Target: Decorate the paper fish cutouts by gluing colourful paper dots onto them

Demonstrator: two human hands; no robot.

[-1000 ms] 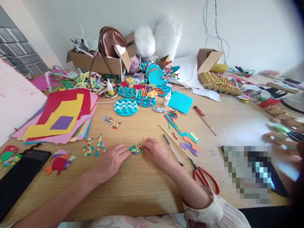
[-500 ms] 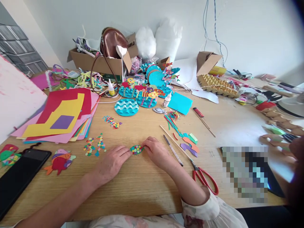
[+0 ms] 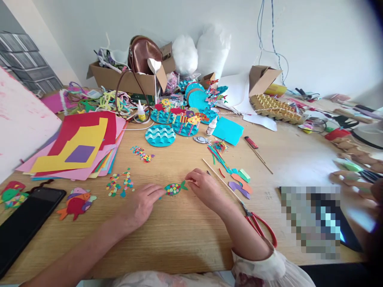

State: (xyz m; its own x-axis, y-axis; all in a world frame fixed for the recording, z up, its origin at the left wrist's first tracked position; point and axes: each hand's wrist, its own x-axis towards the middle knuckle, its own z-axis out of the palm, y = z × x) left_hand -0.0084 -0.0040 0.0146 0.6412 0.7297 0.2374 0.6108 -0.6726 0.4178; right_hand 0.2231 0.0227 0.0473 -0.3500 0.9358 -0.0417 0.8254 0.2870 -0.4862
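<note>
A small green paper fish (image 3: pixel 173 189) covered in coloured dots lies flat on the table, its forked tail toward the right. The fingers of my left hand (image 3: pixel 143 202) are together and hold the fish's left end against the tabletop. Just off the tail, my right hand (image 3: pixel 202 186) has its thumb and fingertips pinched; whether something tiny is between them is hidden. Loose paper dots (image 3: pixel 119 183) are spread left of my left hand. Smaller paper bits (image 3: pixel 142 153) form a pile farther back. A pen is mostly covered by my right hand.
Red-handled scissors (image 3: pixel 260 227) and a thin wooden stick (image 3: pixel 223 181) lie by my right forearm. Paper scraps (image 3: pixel 239 189) are beyond them. Left are a phone (image 3: pixel 32 227), layered paper fish (image 3: pixel 78 202) and stacked coloured sheets (image 3: pixel 74 151). Glue bottles (image 3: pixel 211 126) stand behind.
My right hand has come off the fish's tail and moved slightly right and up, uncovering the green tail and covering most of the pen. My left hand stays on the fish's left end.
</note>
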